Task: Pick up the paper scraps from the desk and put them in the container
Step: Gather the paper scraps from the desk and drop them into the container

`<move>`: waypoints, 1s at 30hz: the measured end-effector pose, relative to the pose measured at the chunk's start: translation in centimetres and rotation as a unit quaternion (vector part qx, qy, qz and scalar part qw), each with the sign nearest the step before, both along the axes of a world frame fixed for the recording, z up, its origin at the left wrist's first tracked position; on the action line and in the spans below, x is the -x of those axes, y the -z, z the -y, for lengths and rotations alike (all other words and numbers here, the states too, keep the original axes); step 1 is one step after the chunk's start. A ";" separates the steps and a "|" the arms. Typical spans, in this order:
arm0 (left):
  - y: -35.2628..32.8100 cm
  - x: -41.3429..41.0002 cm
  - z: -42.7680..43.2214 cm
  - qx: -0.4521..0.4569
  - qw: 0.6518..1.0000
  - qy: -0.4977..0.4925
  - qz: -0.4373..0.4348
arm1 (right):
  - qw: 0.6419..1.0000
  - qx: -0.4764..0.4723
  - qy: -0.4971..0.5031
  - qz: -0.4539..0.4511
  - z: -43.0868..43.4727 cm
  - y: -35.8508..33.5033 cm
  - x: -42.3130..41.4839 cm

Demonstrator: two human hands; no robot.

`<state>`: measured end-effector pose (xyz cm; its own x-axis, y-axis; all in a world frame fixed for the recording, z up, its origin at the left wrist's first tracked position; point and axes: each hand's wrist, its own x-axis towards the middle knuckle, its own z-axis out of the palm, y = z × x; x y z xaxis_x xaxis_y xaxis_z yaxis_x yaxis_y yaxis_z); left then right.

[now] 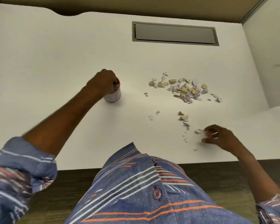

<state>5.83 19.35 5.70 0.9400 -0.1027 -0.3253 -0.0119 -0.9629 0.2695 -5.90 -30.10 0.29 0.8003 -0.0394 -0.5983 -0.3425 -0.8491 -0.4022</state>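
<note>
A small white container (114,95) with a red rim stands upright at the middle of the white desk (55,54). My left hand (103,81) is over its mouth with fingers curled down into it, covering most of the opening. A loose pile of tan and white paper scraps (185,90) lies to the right. A few more scraps (183,117) trail toward the front edge. My right hand (217,137) rests on the desk among small white scraps (198,131), fingers curled and pinching pale bits of paper.
A grey rectangular cable hatch (174,33) is set into the desk at the back. A white partition (271,62) walls off the right side. Two stray scraps (153,115) lie between the container and the trail. The desk's front edge runs just above my shirt.
</note>
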 end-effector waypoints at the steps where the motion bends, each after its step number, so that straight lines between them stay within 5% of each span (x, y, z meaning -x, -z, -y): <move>1: -0.4 -0.1 -0.4 0.000 1.000 -0.002 0.000 | 1.000 -0.005 0.003 -0.019 -0.4 0.3 0.8; 6: -1.9 -0.1 0.3 0.003 0.999 -0.051 -0.009 | 0.998 -0.062 0.019 -0.002 -4.4 1.7 3.4; 18: 0.2 -0.1 1.8 -0.040 0.994 -0.071 -0.069 | 0.933 -0.138 0.133 0.306 -10.0 4.1 -1.8; 21: 0.2 -0.2 1.5 -0.039 0.994 -0.068 -0.076 | 0.950 -0.115 0.111 0.269 -6.6 2.2 -0.8; 25: -0.7 -0.6 1.5 -0.021 0.996 -0.061 -0.068 | 0.989 -0.080 0.079 0.093 -1.9 0.0 3.9; 30: -1.7 -1.2 1.4 -0.010 0.993 -0.078 -0.087 | 0.992 -0.120 0.037 -0.018 -3.7 1.8 9.2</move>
